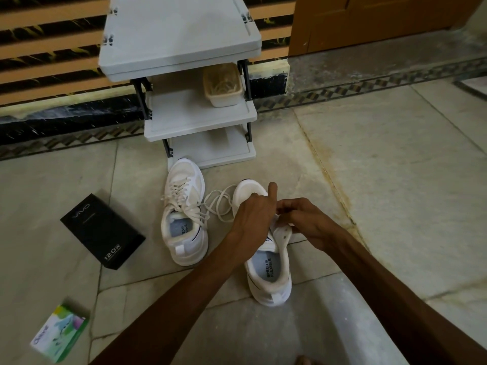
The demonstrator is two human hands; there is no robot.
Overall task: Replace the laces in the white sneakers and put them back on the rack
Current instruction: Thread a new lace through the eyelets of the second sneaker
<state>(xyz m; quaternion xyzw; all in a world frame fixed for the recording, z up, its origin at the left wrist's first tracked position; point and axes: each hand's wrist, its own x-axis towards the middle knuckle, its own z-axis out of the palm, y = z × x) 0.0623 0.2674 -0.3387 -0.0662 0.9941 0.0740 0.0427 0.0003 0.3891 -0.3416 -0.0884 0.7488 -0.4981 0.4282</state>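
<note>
Both hands on near sneaker [271, 262], on floor [369, 180] in front of rack [179, 35].
L hand [253, 214] grips its upper mid-shoe, index straight up, other fingers curled. R hand [305, 219] pinches the eyelet flap w/ curled fingers. Loose lace [218, 204] loops on floor btwn this shoe & far sneaker [184, 214]; can't tell if it's in the pinch. Far sneaker is laced, toe just beside rack's bottom shelf. Basket [226, 100] on middle shelf. Black box [102, 230] & green box [59, 333] on floor at left.
</note>
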